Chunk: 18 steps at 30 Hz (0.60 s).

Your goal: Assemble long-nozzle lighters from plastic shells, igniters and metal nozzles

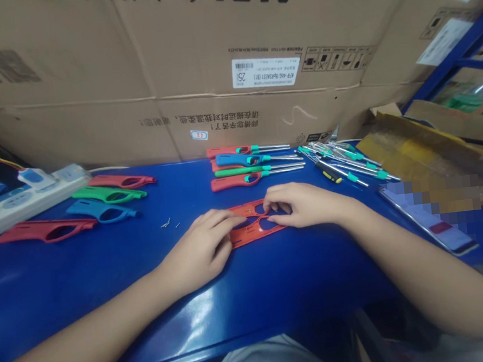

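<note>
A red shell (252, 233) is laid flat on the blue table (105, 276), near its front edge. Its left end is clamped by the left hand (207, 248), fingers together on top and thumb at the near edge. Its far edge is pinched by the right hand (302, 203), apparently between bent fingertips and thumb. Just behind the shell, assembled lighters (251, 165) are stacked. Well to its left, four empty shells (100, 210) are spread. Metal tubes (347, 164) lie behind it to the right.
</note>
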Tool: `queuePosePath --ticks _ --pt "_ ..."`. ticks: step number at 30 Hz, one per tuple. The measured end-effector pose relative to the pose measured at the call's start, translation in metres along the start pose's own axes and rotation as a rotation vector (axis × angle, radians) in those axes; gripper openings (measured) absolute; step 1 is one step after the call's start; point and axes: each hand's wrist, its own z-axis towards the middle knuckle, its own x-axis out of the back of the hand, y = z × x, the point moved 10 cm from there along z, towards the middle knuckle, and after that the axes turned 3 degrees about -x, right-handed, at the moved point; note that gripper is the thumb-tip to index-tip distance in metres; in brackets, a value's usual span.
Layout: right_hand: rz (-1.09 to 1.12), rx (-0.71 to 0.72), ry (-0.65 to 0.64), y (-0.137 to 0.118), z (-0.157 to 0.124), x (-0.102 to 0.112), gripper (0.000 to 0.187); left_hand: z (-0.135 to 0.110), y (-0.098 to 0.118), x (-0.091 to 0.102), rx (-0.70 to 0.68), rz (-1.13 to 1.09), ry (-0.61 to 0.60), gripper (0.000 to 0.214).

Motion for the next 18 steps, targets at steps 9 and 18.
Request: queuePosePath --ticks 9,18 --pt "-0.261 -0.404 0.499 0.107 -0.052 0.12 0.017 0.001 -0.002 0.004 -0.021 0.011 0.035 0.043" --pt "-0.26 -0.832 0.274 0.205 -0.089 0.111 0.008 0.001 0.001 0.008 -0.047 -0.003 0.08 0.043"
